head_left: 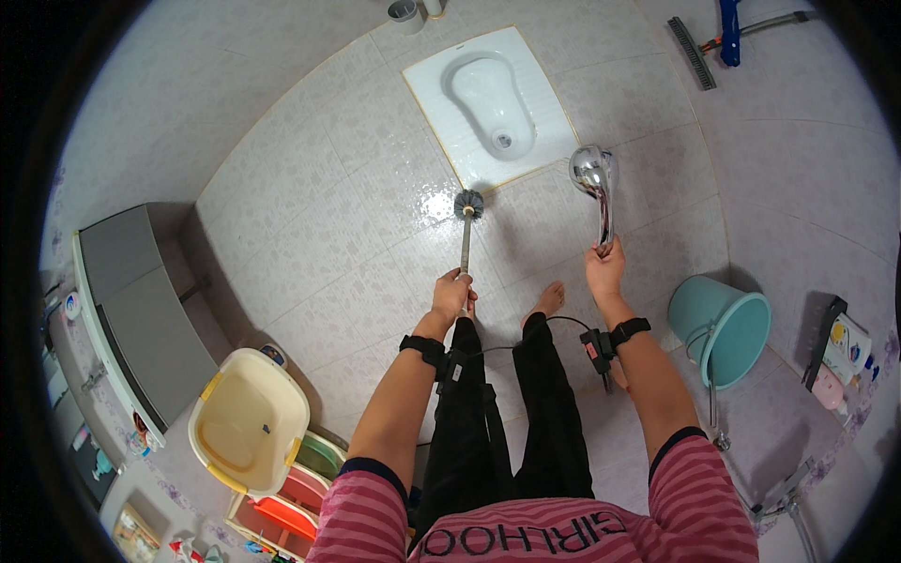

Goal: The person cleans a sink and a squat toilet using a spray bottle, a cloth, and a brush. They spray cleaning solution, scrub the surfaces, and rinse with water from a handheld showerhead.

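My left hand [452, 294] grips the handle of a toilet brush [468, 205], whose dark round bristle head is at the near corner of a white squat toilet [549, 151] set in the floor. My right hand [605, 271] holds a chrome hand shower [593, 172] by its handle, with the head near the right corner of the toilet. Whether water runs from it I cannot tell. The floor left of the brush looks wet and shiny.
A teal bucket [690, 310] stands at the right by the wall. At the left are a grey vanity cabinet [151, 324] and a cream basin [243, 422] over stacked basins. A floor squeegee brush [692, 53] lies at the upper right; a grey cup [406, 15] stands beyond the toilet.
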A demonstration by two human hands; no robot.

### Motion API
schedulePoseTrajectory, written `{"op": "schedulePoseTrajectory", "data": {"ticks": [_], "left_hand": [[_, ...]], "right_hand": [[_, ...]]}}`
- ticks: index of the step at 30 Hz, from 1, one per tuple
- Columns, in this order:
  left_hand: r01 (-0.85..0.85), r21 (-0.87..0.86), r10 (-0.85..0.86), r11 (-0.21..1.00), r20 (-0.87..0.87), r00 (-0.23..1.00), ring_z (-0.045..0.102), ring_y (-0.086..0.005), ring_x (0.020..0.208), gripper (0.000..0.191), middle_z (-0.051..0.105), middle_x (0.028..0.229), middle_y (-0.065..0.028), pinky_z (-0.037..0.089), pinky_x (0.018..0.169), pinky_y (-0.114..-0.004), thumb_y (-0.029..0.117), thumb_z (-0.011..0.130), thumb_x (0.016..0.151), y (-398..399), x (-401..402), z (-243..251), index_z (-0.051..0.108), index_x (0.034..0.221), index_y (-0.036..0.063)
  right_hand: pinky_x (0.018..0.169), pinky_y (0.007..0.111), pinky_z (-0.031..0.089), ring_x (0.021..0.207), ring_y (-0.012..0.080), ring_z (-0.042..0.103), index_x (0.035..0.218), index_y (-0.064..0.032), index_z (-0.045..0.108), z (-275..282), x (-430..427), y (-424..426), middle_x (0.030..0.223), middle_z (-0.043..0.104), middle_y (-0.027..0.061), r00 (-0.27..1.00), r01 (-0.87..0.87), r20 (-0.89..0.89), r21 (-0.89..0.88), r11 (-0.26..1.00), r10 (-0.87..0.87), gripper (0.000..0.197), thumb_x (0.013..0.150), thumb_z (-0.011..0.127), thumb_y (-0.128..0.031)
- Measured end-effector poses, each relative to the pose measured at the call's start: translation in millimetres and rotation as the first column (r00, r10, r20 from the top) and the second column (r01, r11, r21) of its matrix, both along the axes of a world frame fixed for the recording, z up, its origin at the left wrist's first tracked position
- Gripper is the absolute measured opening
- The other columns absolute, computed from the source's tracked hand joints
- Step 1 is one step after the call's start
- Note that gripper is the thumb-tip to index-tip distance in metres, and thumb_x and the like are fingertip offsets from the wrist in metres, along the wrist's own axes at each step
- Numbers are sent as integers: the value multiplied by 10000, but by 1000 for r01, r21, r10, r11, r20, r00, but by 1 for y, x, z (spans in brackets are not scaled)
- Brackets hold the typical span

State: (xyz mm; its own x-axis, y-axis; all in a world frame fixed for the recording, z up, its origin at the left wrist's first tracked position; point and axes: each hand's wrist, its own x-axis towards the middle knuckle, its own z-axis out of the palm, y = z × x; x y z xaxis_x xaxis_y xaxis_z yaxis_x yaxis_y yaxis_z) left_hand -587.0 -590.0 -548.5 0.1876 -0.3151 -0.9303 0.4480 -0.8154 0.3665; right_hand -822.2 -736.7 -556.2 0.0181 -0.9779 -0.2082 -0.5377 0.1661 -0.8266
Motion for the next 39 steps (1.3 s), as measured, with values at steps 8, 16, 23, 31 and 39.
{"op": "schedulePoseTrajectory", "data": {"ticks": [8,16,23,31,39], "left_hand": [[88,-36,-87,996,25,996,482,-157,400,293,531,612,-96,400,391,-291,131,467,786,-18,2,21,562,988,-59],[63,-144,-48,988,109,993,473,-125,410,309,526,643,-49,372,367,-258,178,493,821,-53,9,29,528,1038,-39],[57,-158,-37,986,128,991,478,-122,406,314,534,645,-52,366,355,-253,161,503,809,-67,23,35,515,1039,-53],[-24,-175,50,984,144,988,478,-127,405,322,534,650,-65,379,349,-251,142,513,800,-68,36,34,499,1047,-65],[-304,-216,255,928,-228,940,446,-100,475,179,519,731,-70,379,374,-194,146,484,849,-90,54,23,471,940,-7]], "right_hand": [[538,257,369,565,121,421,764,-1,433,29,29,-27,622,450,45,994,110,4,-83,990,-110,80,740,507,17],[538,242,380,583,95,444,801,-25,477,46,44,-71,664,488,30,969,146,213,-76,986,-127,84,744,522,18],[540,208,375,590,56,443,792,-56,492,68,63,-84,708,505,-3,865,117,496,-59,991,-72,131,733,518,58],[505,198,354,559,50,415,778,-54,491,85,64,-62,675,487,-12,855,-49,517,38,998,23,132,725,513,65],[479,202,338,539,48,390,764,-50,491,65,40,-24,629,436,-30,926,-167,360,131,977,110,103,725,519,42]]}}
